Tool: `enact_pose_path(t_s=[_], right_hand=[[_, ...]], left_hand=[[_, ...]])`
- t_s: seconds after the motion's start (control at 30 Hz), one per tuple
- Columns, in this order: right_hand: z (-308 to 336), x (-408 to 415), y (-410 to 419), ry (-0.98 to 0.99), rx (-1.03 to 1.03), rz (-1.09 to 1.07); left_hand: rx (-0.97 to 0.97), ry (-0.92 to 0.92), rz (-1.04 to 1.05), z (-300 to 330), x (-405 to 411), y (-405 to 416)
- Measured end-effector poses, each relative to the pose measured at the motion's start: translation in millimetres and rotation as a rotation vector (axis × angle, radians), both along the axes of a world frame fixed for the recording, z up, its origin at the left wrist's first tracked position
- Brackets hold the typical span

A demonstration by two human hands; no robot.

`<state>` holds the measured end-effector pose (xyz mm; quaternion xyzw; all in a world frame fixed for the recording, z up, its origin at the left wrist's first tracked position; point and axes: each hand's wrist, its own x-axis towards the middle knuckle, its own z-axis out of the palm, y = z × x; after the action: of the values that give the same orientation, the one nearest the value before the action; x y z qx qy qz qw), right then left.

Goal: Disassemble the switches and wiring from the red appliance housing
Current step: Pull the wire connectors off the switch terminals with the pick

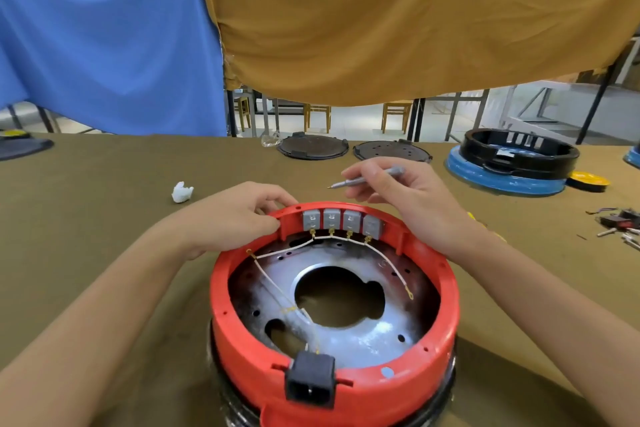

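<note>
- Red housing [446, 291] standing on the olive worktop [104, 218], near the lower middle of the view, open side up, on top of a black base.
- Inside, on the far wall: four grey switches [342, 221] in a row, side by side.
- White wires [294, 249] running from the lower terminals of the switches, one to the left inner wall, one down to the right with a ring terminal at its free end.
- Silver metal plate [363, 336] at the bottom of the housing, with a large hole in the middle.
- Black power socket [310, 378] clipped in the near rim, thin wires going up from it.
- Left hand [235, 218] on the far left rim, fingers curled over the edge and gripping it, just beside the first switch.
- Right hand [405, 191] above the far right rim, fingers pinching a thin grey screwdriver [363, 180]; tip pointing left, in the air, not touching the switches.
- White crumpled piece [181, 192] lying on the worktop, left of the housing.
- Two dark round plates [313, 147] at the far edge.
- Black ring on a blue base [502, 180] at the far right, a yellow part beside it.
- Small loose parts [616, 222] at the right edge.
- Blue cloth [104, 28] and ochre cloth [398, 17] hanging behind.
</note>
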<state>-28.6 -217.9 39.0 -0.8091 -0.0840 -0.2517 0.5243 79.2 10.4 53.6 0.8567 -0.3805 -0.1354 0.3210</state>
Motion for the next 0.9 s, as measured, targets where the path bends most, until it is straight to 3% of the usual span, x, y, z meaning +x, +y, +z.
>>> enact_pose_path(t_s=[0.23, 0.5, 0.8, 0.9], right_hand=[[1.4, -0.3, -4.5, 0.058, 0.009, 0.031], [2.9, 0.6, -0.4, 0.007, -0.12, -0.004], [6.0, -3.4, 0.5, 0.05, -0.155, 0.041], [6.7, -4.0, -0.6, 0.044, -0.167, 0.028]], left_hand=[[-0.042, -0.018, -0.017, -3.8, 1.1, -2.3], [-0.006, -0.19, -0.05, -4.7, -4.0, -5.2], [-0.027, -0.148, -0.086, -2.9, -9.1, -7.8], [0.027, -0.246, -0.055, -5.1, -11.4, -9.5]])
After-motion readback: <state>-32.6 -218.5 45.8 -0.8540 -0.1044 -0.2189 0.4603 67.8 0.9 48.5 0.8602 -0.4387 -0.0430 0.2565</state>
